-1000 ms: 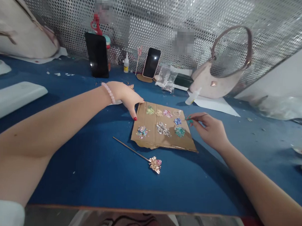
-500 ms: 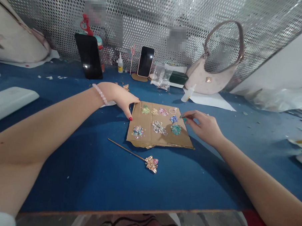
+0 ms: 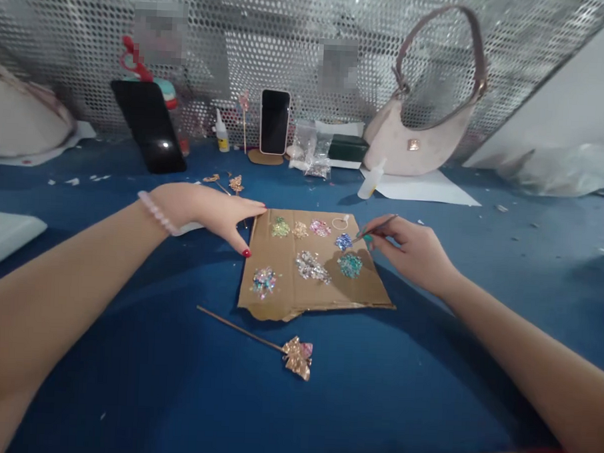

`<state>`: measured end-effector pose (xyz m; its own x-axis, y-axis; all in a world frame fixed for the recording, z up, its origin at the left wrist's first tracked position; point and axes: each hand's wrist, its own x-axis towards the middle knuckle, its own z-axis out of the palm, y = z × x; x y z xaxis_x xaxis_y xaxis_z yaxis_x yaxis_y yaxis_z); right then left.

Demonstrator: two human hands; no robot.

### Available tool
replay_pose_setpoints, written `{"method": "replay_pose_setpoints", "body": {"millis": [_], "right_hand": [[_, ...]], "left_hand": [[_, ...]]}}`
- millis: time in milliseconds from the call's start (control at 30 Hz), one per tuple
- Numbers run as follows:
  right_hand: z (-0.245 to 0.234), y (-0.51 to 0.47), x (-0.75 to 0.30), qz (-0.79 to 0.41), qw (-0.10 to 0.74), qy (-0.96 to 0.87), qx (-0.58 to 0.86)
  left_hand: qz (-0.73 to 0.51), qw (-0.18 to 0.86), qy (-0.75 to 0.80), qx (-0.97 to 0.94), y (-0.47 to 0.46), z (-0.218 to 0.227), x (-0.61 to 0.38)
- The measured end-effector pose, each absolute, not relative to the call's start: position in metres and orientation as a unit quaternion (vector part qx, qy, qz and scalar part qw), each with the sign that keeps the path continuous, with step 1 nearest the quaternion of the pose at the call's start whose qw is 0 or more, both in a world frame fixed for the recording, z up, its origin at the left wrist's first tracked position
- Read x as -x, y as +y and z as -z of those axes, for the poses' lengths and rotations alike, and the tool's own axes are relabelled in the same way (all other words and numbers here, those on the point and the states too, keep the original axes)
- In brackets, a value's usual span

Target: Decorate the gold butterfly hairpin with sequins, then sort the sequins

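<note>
A brown cardboard sheet [image 3: 324, 291] lies on the blue table [image 3: 184, 395] with several small heaps of coloured glitter flakes [image 3: 313, 266] on it. My left hand [image 3: 210, 212] rests at the sheet's left edge, thumb and fingers spread and pressing it down. My right hand [image 3: 414, 251] is at the sheet's right edge, pinching a thin stick tool [image 3: 376, 228] whose tip points at the blue heap [image 3: 343, 242]. A hairpin stick with a gold butterfly [image 3: 297, 356] lies in front of the cardboard.
Along the perforated metal wall stand a dark tablet [image 3: 146, 126], a phone [image 3: 275, 122] on a stand, a small glue bottle [image 3: 220, 131], plastic bags [image 3: 310, 153], a pale handbag [image 3: 426, 132] and a white sheet of paper [image 3: 424, 188]. More butterfly pins [image 3: 228, 182] lie behind my left hand.
The view has tilted up and shifted right, so everything sits lower and more to the left. My right hand has moved slightly toward the blue heap; the left hand stays on the cardboard edge.
</note>
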<state>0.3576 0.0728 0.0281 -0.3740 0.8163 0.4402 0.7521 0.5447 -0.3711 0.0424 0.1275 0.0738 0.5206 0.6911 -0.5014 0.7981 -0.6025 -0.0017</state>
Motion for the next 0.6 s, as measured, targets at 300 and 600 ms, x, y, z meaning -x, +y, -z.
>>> {"method": "replay_pose_setpoints", "body": {"millis": [300,600], "right_hand": [[-0.026,0.077,-0.364,-0.084,0.288,-0.821,0.485],[-0.027,0.074,-0.363,-0.101,0.292,-0.82,0.483]], "left_hand": [[0.179,0.123,0.407,-0.887,0.137,-0.045,-0.014],[0.171,0.123,0.404,-0.89,0.136,-0.035,-0.01]]}}
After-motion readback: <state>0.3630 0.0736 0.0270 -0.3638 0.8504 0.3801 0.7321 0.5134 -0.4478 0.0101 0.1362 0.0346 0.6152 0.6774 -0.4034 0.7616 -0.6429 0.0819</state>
